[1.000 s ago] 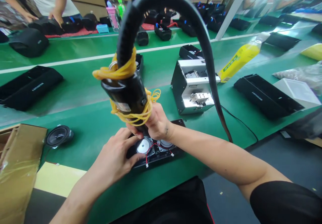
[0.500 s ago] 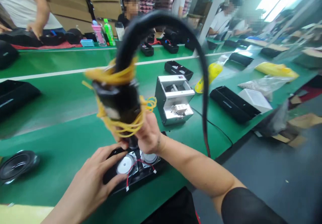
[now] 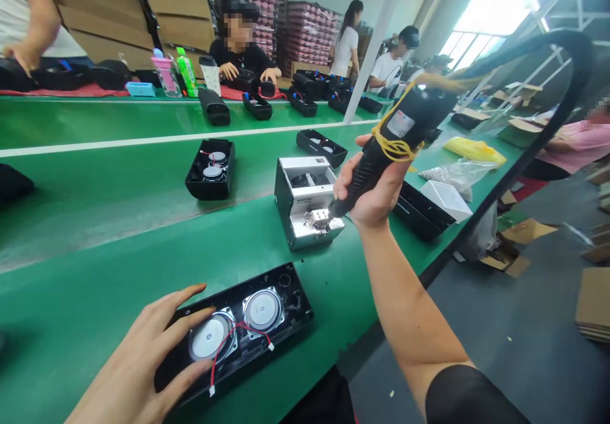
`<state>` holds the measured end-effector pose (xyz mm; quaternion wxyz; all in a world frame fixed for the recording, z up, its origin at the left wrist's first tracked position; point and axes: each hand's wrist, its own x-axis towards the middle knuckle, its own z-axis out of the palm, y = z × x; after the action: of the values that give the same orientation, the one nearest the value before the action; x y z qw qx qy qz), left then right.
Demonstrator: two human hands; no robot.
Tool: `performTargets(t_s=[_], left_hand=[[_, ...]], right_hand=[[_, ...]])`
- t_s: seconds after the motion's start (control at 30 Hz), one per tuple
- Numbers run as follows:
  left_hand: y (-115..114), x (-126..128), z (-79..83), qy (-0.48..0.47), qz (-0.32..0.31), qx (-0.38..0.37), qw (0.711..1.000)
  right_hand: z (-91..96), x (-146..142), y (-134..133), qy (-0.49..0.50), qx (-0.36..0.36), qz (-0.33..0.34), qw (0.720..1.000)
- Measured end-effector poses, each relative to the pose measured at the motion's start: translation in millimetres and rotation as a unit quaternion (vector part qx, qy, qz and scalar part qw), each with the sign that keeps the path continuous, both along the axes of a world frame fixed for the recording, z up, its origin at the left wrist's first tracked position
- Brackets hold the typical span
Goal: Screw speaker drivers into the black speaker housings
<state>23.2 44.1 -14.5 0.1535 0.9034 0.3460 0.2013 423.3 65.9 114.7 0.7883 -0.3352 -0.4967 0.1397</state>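
Note:
A black speaker housing (image 3: pixel 286 287) with two round silver speaker drivers and a red wire lies on the green table in front of me. My left hand (image 3: pixel 143 354) rests on its left end, fingers spread flat. My right hand (image 3: pixel 369 189) is wrapped round a black electric screwdriver (image 3: pixel 395 135) bound with yellow rubber bands; a thick black hose arcs from its top to the right. The screwdriver's tip touches the front of a small silver screw feeder box (image 3: pixel 295 211).
Another open black housing (image 3: pixel 212 170) with drivers sits further back. More black housings, a yellow bag (image 3: pixel 474 150) and a white box (image 3: pixel 445 198) lie to the right. Several other people work across the green benches; bottles (image 3: pixel 178 71) stand at the back. The table edge drops off at right.
My right hand lifted the screwdriver off the speaker housing and swung it right to the screw feeder. My view turned right. My left hand stayed on the housing.

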Motion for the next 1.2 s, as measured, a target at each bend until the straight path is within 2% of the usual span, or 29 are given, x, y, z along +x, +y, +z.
performTargets(t_s=[0.2, 0.37, 0.5, 0.63, 0.73, 0.9, 1.03, 1.2], left_hand=[[-1, -1, -2.1, -0.002, 0.005, -0.008, 1.0], [-5, 2, 4.2, -0.012, 0.029, -0.02, 0.999], [-8, -1, 6.0, 0.002, 0.082, -0.023, 0.996], [-10, -6, 1.5, 0.024, 0.125, -0.028, 0.991], [-12, -7, -2.7, 0.033, 0.129, -0.056, 0.989], [-14, -5, -6.0, 0.021, 0.134, -0.089, 0.987], [-14, -5, -4.5, 0.023, 0.145, -0.097, 0.984], [-14, -6, -4.6, 0.027, 0.153, -0.106, 0.982]], right_hand=[[-8.4, -3, 2, 0.005, -0.032, 0.009, 0.999], [-12.2, -2, -3, -0.01, -0.038, 0.008, 0.999], [-6.5, -8, -18, -0.004, -0.047, 0.034, 0.998], [5.1, -12, -24, -0.001, 0.008, 0.068, 0.998], [8.1, -11, -16, -0.01, 0.037, 0.055, 0.998], [-2.1, -5, -1, -0.002, 0.019, 0.041, 0.999], [-7.0, -5, -1, 0.012, 0.001, 0.03, 0.999], [-4.2, -5, -2, 0.025, 0.003, 0.016, 1.0]])
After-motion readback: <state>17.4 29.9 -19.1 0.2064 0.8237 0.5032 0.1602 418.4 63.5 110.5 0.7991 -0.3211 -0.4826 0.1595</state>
